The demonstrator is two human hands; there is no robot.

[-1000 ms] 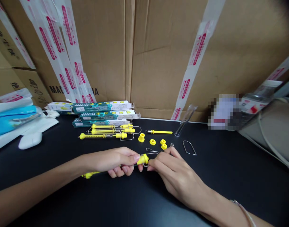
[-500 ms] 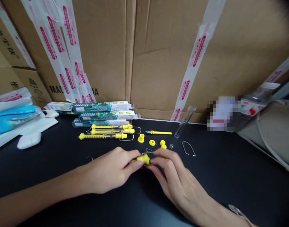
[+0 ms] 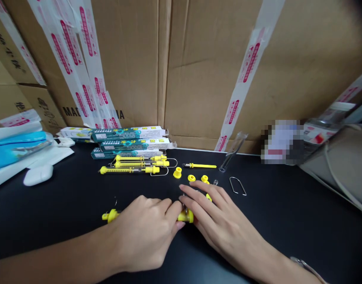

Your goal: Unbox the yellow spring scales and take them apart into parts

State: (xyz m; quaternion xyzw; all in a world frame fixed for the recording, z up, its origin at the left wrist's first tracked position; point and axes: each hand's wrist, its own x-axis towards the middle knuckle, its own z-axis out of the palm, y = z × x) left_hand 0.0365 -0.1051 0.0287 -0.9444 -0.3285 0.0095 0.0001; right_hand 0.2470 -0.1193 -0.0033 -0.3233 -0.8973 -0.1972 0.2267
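Yellow tubular spring scale [image 3: 185,216]: position?

— Lying on the black worktop [image 3: 65,221], in front of the laid-out parts. The left hand [image 3: 142,232] covers its barrel; a yellow cap shows at the right of that hand and a yellow end piece [image 3: 111,215] at the left.

Finger state?

— Left: curled down over the barrel, in contact, tips beside the cap. Right hand [image 3: 225,225]: fingers extended and spread, nearly flat, the tips past the cap, beside a small yellow part [image 3: 209,197]. Whether they have hold of anything, I cannot tell.

Nearby?

— Toward the back edge: three assembled scales [image 3: 129,170] side by side, a loose yellow rod [image 3: 199,165], a yellow collar [image 3: 177,172], a small spring [image 3: 215,182], a bent wire hook [image 3: 237,186] and a glass tube [image 3: 232,152]. Behind the scales, stacked green-and-white boxes [image 3: 127,135]. Far left, a white computer mouse [image 3: 38,175].
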